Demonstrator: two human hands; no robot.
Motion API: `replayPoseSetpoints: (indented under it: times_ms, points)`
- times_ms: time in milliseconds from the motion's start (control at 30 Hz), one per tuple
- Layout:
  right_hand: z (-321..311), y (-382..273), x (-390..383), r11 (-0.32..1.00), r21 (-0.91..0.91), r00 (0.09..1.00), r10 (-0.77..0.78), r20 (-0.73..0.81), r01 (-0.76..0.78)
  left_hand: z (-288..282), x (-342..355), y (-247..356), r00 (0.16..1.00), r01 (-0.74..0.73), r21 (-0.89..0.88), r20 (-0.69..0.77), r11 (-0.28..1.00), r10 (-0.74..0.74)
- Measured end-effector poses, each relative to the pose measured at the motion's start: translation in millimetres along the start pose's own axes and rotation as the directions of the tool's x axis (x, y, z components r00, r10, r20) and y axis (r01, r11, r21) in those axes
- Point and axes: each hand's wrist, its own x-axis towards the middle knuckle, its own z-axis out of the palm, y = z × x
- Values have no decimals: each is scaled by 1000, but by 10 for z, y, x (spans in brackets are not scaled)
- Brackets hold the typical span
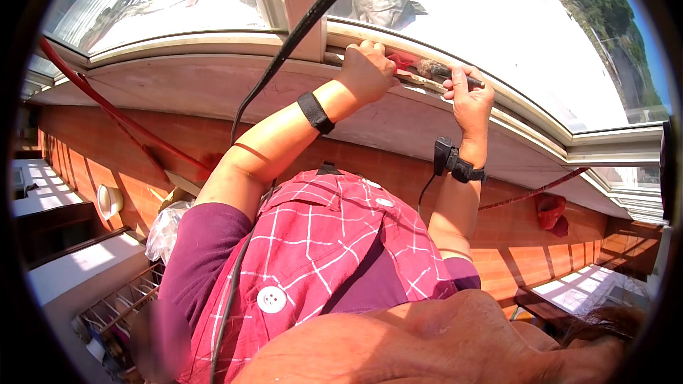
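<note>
Along the window's sill track, my right hand pinches the dark handle of a small brush. Its pale, worn bristles point left, down into the track. My left hand is closed at the same track, a short way left of the bristles. A red piece shows at its fingers, lying in the track between hand and brush; its kind is not clear. The fingers partly cover it. Black straps circle both wrists, and a small black device sits by the right one.
A thick black cable hangs across the view left of my left hand. Red pipes slant at the left. A red bag-like thing lies at right. A clear plastic bag and a pale hat-like thing are at lower left.
</note>
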Motion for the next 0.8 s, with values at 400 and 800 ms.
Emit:
replayPoseSetpoints:
  times_ms: [400,800]
  points:
    - [300,245,192,986,-149,993,90,82,-77,-70,-142,86,946,-51,24,-319,998,56]
    - [118,271,85,998,-68,995,10,100,-3,163,-4,13,909,-184,-123,-398,975,121]
